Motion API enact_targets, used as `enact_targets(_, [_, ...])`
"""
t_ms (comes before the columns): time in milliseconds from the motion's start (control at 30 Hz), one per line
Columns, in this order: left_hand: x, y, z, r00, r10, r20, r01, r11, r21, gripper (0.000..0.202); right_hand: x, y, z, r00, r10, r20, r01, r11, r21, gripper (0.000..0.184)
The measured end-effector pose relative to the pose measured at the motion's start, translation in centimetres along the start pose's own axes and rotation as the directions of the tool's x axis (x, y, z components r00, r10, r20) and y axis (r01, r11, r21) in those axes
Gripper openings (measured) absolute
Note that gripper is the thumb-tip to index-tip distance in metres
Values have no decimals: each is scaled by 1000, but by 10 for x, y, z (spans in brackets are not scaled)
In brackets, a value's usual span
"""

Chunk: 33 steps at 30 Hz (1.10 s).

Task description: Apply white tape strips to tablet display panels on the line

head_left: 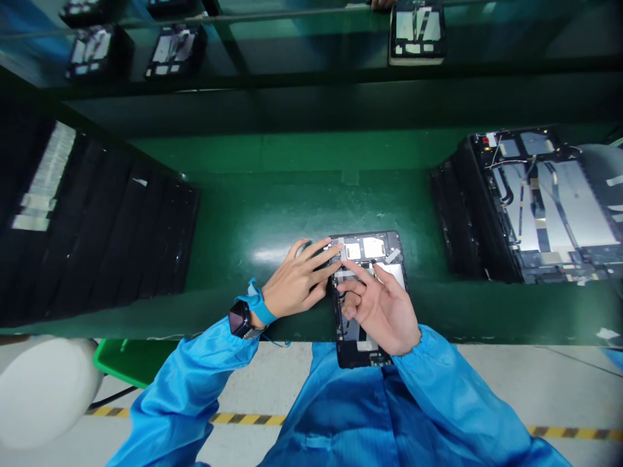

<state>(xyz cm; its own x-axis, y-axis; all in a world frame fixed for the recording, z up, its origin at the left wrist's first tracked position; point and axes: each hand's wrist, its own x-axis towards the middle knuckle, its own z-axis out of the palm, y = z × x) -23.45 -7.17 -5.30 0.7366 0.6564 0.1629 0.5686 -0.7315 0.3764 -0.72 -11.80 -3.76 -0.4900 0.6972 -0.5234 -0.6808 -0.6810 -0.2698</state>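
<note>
An opened tablet point(393, 245) with bare circuitry and silver shields lies on the green bench, its lower end jutting past the front edge. My left hand point(298, 280), wearing a blue wrist strap and a dark watch, rests at the tablet's left side, fingers spread and tips on its upper left part. Over the tablet's middle, my right hand point(382, 305) is turned partly palm up. Its index finger reaches to the same upper left area, close to the left fingertips, while the other fingers are loosely curled. I see nothing held in either hand.
A row of black tablet housings point(97, 214) stands on the left. At the right is a stack of opened tablets point(555, 201). Further stacks point(417, 32) sit on the shelf beyond. Below the bench are a green bin point(131, 363) and a white round stool point(46, 392).
</note>
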Motion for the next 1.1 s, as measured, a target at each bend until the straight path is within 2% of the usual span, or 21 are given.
enact_targets(400, [2,2,-4,999,-8,54,7,1000,10,53,1,0,1,1000,-4,-1,4,1000,30,50])
enact_targets(1100, [4,3,-7,997,-2,75,-1,999,35,50,2,3,2,1000,-13,-16,14,998,61,51])
